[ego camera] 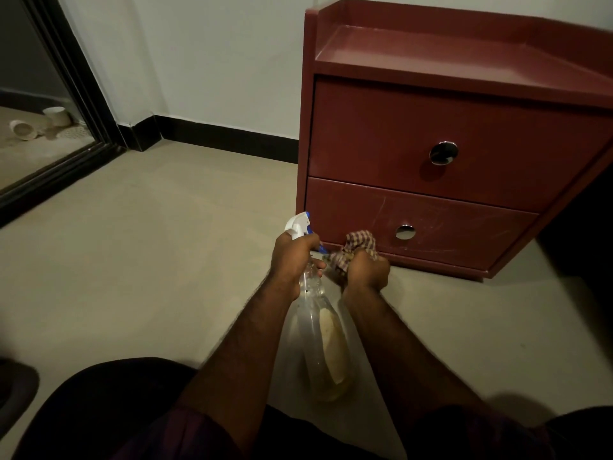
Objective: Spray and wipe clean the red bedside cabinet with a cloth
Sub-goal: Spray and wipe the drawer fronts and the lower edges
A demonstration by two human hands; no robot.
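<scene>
Our left hand is wrapped round the neck of the spray bottle, our right hand clenches the bunched cloth just before the red cabinet on the floor; we judge spraying comes next, so the nozzle must aim at the lower drawer

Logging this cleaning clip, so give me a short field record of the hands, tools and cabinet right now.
left hand: grips spray bottle at its neck
right hand: clutches bunched checked cloth
cabinet: red, two drawers with round metal knobs
lower drawer: pale streaks on front
cloth contact with cabinet: cannot tell
</scene>
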